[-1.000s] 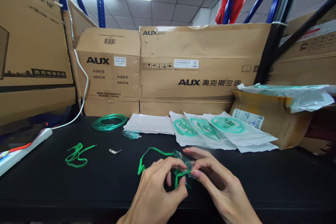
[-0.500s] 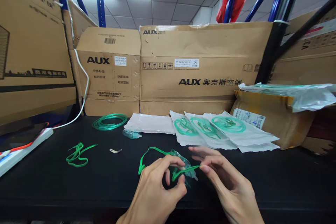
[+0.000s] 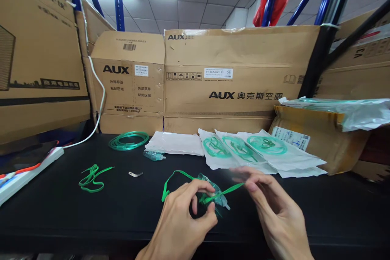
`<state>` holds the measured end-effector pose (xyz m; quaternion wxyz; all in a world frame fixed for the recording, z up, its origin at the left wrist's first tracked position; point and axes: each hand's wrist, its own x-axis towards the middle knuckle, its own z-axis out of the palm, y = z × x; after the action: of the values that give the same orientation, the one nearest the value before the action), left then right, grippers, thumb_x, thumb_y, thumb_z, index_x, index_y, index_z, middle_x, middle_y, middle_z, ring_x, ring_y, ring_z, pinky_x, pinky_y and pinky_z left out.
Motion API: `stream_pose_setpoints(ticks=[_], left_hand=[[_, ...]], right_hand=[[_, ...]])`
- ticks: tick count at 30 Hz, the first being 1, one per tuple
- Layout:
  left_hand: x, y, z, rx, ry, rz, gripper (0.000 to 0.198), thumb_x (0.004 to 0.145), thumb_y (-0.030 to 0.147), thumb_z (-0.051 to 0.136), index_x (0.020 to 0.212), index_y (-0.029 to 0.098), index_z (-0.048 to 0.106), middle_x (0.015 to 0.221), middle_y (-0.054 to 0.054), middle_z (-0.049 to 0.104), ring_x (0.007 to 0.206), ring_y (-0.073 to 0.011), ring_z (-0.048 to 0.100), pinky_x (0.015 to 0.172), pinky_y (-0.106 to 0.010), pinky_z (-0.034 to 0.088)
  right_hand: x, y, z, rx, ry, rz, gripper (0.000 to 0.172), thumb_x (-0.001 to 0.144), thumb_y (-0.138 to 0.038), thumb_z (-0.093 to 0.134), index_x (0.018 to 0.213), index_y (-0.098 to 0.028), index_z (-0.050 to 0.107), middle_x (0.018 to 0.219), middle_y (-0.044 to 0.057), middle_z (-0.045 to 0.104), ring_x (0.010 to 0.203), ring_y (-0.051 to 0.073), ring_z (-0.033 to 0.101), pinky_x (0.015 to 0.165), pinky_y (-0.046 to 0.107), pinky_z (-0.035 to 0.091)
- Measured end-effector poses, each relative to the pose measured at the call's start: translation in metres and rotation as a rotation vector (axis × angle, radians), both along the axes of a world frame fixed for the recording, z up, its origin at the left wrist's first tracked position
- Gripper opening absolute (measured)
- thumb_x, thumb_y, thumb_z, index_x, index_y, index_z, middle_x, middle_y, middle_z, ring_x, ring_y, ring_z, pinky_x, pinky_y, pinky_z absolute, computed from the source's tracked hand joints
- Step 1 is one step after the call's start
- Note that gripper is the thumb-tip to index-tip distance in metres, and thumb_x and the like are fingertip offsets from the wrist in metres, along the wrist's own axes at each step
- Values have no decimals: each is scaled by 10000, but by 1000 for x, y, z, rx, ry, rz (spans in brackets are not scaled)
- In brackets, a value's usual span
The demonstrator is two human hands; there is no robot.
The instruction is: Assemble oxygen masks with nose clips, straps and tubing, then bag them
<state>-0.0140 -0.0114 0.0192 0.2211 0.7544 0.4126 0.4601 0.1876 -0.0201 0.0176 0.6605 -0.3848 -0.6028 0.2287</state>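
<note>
A clear green oxygen mask [image 3: 222,200] lies low on the black table with a green elastic strap [image 3: 179,172] running from it. My left hand [image 3: 185,215] curls over the mask's near side, its fingers bent around it; they cover part of the mask. Between the thumb and index finger of my right hand [image 3: 274,207] is the end of the strap, drawn taut up and to the right from the mask. The other fingers of that hand are blurred. Further left rest a loose green cord [image 3: 93,178] and a small curved metal piece [image 3: 135,174].
Behind the hands are coiled green tubing [image 3: 129,140], a small clear green part [image 3: 154,155], a white packet [image 3: 174,143] and several packaged tubing sets [image 3: 240,148]. An opened carton [image 3: 323,134] stands at the right, a white power strip [image 3: 33,172] at the left. Large boxes [image 3: 240,77] wall off the back.
My right hand has moved right and slightly up, drawing the strap end out longer and straighter. My left hand stays nearly in place at the mask. The view has shifted slightly.
</note>
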Motion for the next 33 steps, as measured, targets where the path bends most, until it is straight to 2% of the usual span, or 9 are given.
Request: stream_pose_setpoints(ticks=[4,11,14,16,19,21,23,33], left_hand=[[-1,1,0,5,8,-19,288,836,116,639,1080,250,711,890,29,746,640,-137,552,682,-246,473],[0,1,-1,14,59,-103,332,893,151,647,1195,284,682,996,48,786,693,-150,579,766,-263,497],[-11,1,7,-24,119,-130,482,900,202,683,1360,324,606,1053,56,797,744,-163,621,823,-277,499],[-27,2,17,-51,154,-81,468,942,293,680,1396,359,585,1100,57,791,804,-172,649,851,-282,491],[-61,4,32,-45,229,46,207,1022,417,576,1161,379,725,1117,67,779,948,-195,678,896,-284,472],[-80,9,36,-44,301,90,240,1034,447,541,1060,360,763,1097,52,779,1024,-219,685,915,-292,467],[-92,14,36,-42,367,98,258,1031,441,535,1064,343,772,1079,29,777,1034,-235,689,906,-303,471],[-86,18,23,-79,537,66,193,997,319,584,1067,343,762,987,24,741,963,-235,657,869,-322,442]], right_hand=[[-1,0,2,-84,-113,122,159,986,-459,656,1010,-305,687,1290,47,736,1162,233,719,1002,298,586],[-8,5,-1,-275,-402,117,411,991,-529,604,1331,-299,618,1345,91,711,1298,299,640,1138,486,483],[-6,7,-4,-301,-416,153,423,986,-526,614,1344,-300,609,1337,83,718,1280,292,651,1143,494,478],[-5,7,-4,-317,-385,176,415,985,-524,618,1331,-294,615,1344,77,716,1272,278,657,1143,468,485],[-5,7,-2,-341,-361,160,411,972,-542,627,1300,-295,640,1338,72,717,1277,284,655,1141,466,488],[-6,6,0,-344,-365,139,400,964,-551,634,1272,-298,664,1339,71,717,1276,293,657,1135,474,492],[-7,6,2,-336,-369,140,378,965,-547,634,1247,-300,681,1344,69,718,1271,294,661,1126,471,501],[-7,4,2,-319,-394,134,331,975,-542,626,1209,-321,700,1325,52,728,1248,296,670,1097,471,512]])
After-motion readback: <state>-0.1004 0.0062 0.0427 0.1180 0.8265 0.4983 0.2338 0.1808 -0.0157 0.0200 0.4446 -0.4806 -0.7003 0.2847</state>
